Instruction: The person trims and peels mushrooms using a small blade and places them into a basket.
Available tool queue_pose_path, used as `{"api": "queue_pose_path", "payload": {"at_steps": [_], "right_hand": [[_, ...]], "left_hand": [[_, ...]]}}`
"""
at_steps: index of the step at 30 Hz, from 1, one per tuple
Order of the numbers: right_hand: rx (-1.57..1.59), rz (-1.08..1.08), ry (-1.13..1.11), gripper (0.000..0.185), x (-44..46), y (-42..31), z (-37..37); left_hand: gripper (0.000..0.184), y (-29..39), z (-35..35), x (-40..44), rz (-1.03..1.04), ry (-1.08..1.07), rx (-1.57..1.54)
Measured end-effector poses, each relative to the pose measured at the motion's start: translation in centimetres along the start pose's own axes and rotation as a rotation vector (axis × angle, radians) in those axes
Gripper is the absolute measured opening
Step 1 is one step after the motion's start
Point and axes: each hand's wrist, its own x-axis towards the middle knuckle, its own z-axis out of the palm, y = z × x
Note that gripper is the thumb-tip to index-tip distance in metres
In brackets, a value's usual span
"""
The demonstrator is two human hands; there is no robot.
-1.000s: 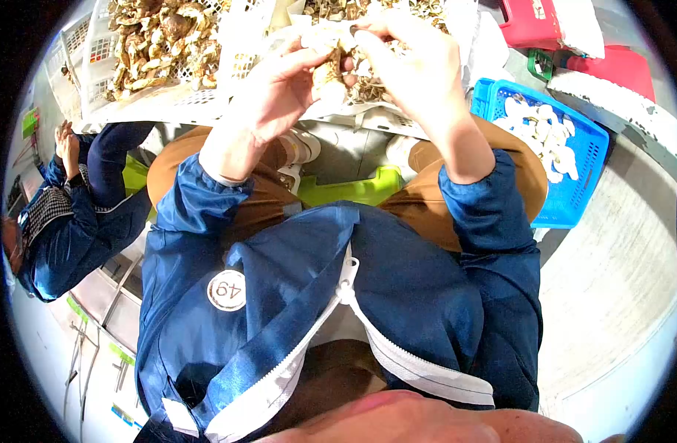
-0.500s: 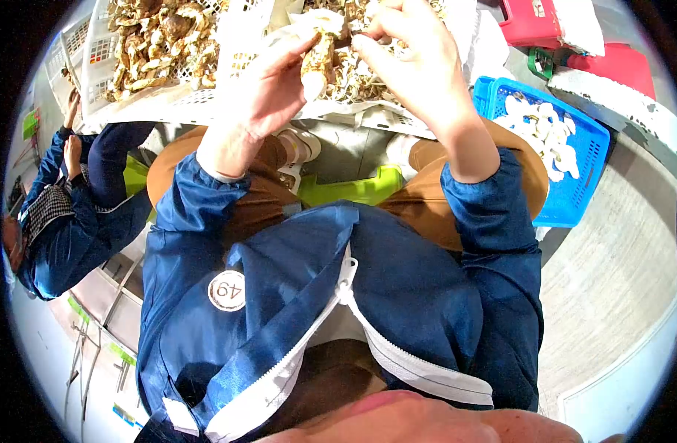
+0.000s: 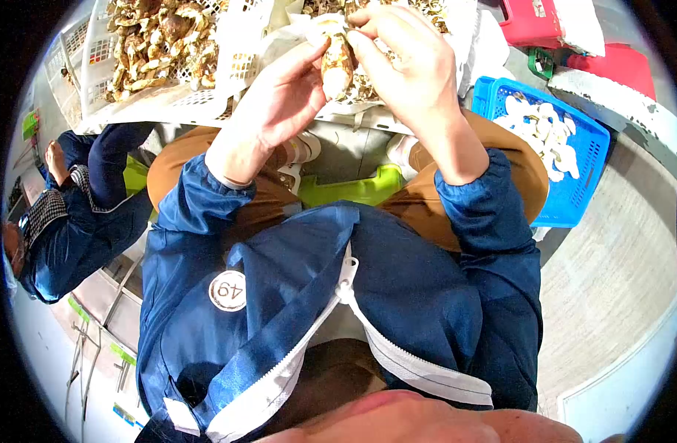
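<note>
My left hand (image 3: 279, 100) grips a thick mushroom (image 3: 337, 72) between thumb and fingers. Its stem is pale and brown-streaked and points down toward me. The cap end is partly hidden by my fingers. My right hand (image 3: 412, 63) is closed, with thumb and fingertips pinched against the mushroom's upper right side. Whatever those fingertips hold is too small to make out. Both hands are above the near edge of a white crate whose liner holds brown and pale scraps (image 3: 364, 90).
A white plastic basket (image 3: 94, 66) of brown mushrooms (image 3: 157, 52) stands at the left. On my right, a blue basket (image 3: 586, 173) holds white mushroom pieces (image 3: 549, 136). Red containers (image 3: 534, 26) are behind it. Another person (image 3: 80, 214) sits at far left. A green stool (image 3: 360, 188) shows between my legs.
Both my hands and the mushroom have shifted slightly toward my body, the left hand and mushroom also rightward. The other person's hands have drawn back from the basket side.
</note>
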Motion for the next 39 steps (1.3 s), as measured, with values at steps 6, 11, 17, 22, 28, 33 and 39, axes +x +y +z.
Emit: {"api": "queue_pose_path", "payload": {"at_steps": [6,11,17,22,28,33,39], "right_hand": [[0.086,0.145,-0.032,0.007,-0.1,0.0,0.0],[0.256,0.549,-0.209,0.009,0.6,-0.7,-1.4],[0.521,0.743,-0.21,0.007,0.5,1.0,-2.1],[-0.009,0.489,-0.108,0.008,0.6,0.8,-2.4],[-0.095,0.118,-0.181,0.013,0.7,0.0,-1.7],[0.097,0.086,-0.208,0.01,0.5,0.1,-1.3],[0.049,-0.007,-0.175,0.01,-0.1,0.7,-0.4]], "left_hand": [[0.027,0.6,-0.9,-0.1,-0.014,0.019,0.056],[0.026,0.5,0.8,-0.3,0.188,0.107,0.26],[0.029,1.8,-0.6,-0.6,0.006,0.064,0.242],[0.033,2.0,-1.4,-0.3,-0.05,-0.039,0.145],[0.032,1.8,-1.0,0.0,-0.08,-0.061,0.01],[0.032,1.2,-0.9,-0.2,0.015,-0.001,0.09],[0.032,0.6,-1.4,-0.1,-0.059,-0.031,0.053]]}}
